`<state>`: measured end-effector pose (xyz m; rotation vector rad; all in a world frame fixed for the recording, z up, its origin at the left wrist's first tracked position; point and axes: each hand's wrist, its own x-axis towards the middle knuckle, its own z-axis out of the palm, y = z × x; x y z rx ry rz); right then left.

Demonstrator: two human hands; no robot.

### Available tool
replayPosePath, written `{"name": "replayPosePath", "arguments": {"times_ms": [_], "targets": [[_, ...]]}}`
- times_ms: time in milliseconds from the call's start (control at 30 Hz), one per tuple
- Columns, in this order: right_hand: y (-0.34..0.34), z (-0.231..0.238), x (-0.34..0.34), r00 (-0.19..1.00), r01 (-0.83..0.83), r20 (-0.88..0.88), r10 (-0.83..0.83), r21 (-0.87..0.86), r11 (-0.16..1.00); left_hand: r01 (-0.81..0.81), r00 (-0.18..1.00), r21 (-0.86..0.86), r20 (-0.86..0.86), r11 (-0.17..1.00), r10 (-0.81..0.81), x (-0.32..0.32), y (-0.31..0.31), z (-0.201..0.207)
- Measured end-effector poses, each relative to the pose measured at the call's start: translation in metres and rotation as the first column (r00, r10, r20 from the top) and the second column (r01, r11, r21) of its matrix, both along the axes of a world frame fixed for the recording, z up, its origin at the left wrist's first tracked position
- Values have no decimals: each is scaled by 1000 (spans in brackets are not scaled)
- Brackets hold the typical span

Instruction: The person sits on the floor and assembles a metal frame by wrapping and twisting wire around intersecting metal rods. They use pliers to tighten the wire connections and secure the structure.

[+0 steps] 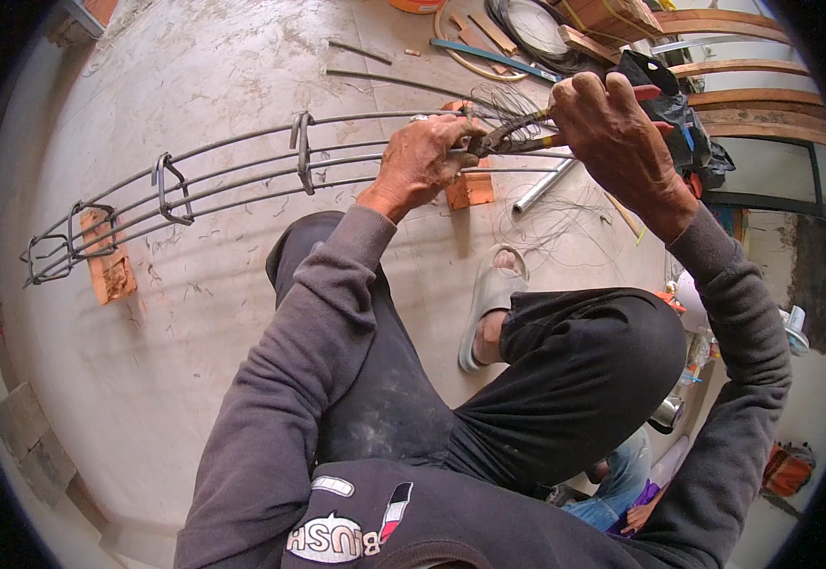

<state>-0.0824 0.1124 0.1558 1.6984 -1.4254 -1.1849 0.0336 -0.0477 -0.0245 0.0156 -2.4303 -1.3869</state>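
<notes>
A long rebar cage (305,156) with square stirrups runs from the far left to my hands. It rests on one orange brick (110,261) at its left end and another orange brick (471,190) beneath my left hand. My left hand (422,161) is closed around the bars, fingertips beside the jaws of the pincers. My right hand (612,128) grips the red-ended handles of the pincers (527,144). Their jaws meet the cage by my left fingers; whether wire is between them I cannot make out. Thin tie wire (508,100) fans out just behind the jaws.
Loose wire (565,232) and a shiny metal pipe (543,186) lie beyond my sandalled foot (495,308). A black coil (527,33), a blue strip (489,57) and wooden planks (754,100) are at the far right. Another person's jeans (631,474) show at lower right.
</notes>
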Motion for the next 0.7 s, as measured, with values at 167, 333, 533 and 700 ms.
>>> {"name": "replayPosePath", "arguments": {"times_ms": [167, 333, 533, 700], "targets": [[3, -1, 10, 988, 110, 110, -107, -23, 994, -29, 999, -29, -20, 999, 29, 1, 0, 1], [7, -9, 17, 966, 256, 50, -254, -40, 966, -16, 1000, -34, -26, 999, 15, 0, 0, 0], [13, -16, 9, 971, 213, 155, -183, -207, 955, -21, 1000, -5, -3, 1000, 21, 2, 0, 2], [22, -24, 6, 938, 250, 305, -164, -270, 930, -22, 999, 19, 31, 1000, 22, 3, 1, 5]]}}
